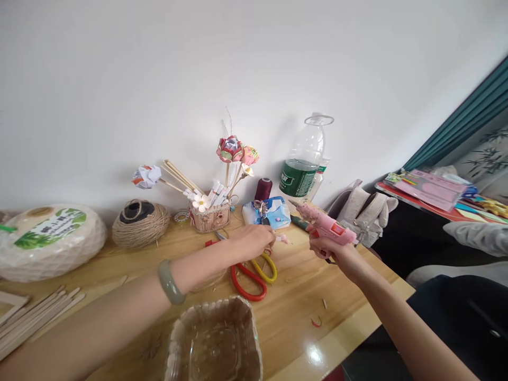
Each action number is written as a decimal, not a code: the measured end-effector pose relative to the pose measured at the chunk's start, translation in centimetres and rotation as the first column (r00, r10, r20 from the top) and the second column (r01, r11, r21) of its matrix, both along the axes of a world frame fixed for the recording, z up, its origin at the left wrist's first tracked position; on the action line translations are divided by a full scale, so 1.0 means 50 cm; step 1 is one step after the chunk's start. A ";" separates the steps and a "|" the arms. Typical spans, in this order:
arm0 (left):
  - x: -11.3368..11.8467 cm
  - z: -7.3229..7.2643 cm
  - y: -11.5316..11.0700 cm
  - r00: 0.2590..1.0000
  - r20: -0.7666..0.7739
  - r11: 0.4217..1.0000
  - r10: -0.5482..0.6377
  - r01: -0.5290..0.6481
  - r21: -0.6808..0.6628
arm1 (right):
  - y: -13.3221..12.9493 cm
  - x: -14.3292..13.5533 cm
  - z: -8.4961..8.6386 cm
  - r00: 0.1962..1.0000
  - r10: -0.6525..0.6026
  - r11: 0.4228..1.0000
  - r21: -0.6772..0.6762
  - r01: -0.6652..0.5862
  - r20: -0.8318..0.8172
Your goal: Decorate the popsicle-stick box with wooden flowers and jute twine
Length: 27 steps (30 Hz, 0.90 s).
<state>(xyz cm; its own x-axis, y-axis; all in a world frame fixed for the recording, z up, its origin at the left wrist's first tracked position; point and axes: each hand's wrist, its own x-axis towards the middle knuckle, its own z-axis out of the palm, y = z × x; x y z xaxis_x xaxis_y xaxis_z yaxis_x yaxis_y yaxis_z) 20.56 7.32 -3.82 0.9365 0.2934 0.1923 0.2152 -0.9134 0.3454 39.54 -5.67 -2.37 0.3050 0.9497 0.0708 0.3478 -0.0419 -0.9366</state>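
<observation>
My right hand (pixel 323 248) grips a pink hot glue gun (pixel 331 227), its nozzle pointing up and left over the table's back part. My left hand (pixel 256 241), with a green bangle (pixel 171 283) on the wrist, reaches across above the scissors. Its fingers are closed and bent downward; what they hold is hidden. A small pink piece (pixel 283 239) lies just beside the fingertips. Below the hand are scissors with one red handle (pixel 254 288) and one yellow handle (pixel 270 268). Nearer to me stands a clear plastic box (pixel 257 338) with a beaded-looking rim.
Behind stand a pot with paper flowers (pixel 210 218), a blue tissue pack (pixel 273 211), a maroon thread spool (pixel 264 189) and a large bottle (pixel 299 174). Left are a twine ball (pixel 141 227), a white lidded container (pixel 51 243) and wooden sticks (pixel 43 312). A person's sleeve (pixel 476 238) shows right.
</observation>
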 end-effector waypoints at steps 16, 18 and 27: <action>-0.141 0.097 -0.040 0.741 0.276 0.547 0.612 -0.145 -0.824 | -0.016 -0.062 0.070 0.948 0.280 0.960 0.022 -0.280 -0.151; -0.147 0.097 -0.050 0.721 0.280 0.512 0.634 -0.120 -0.850 | -0.017 -0.071 0.076 0.952 0.282 0.958 -0.027 -0.287 -0.119; -0.157 0.078 -0.059 0.701 0.296 0.486 0.648 -0.082 -0.870 | -0.016 -0.107 0.086 0.940 0.234 0.970 -0.001 -0.241 0.249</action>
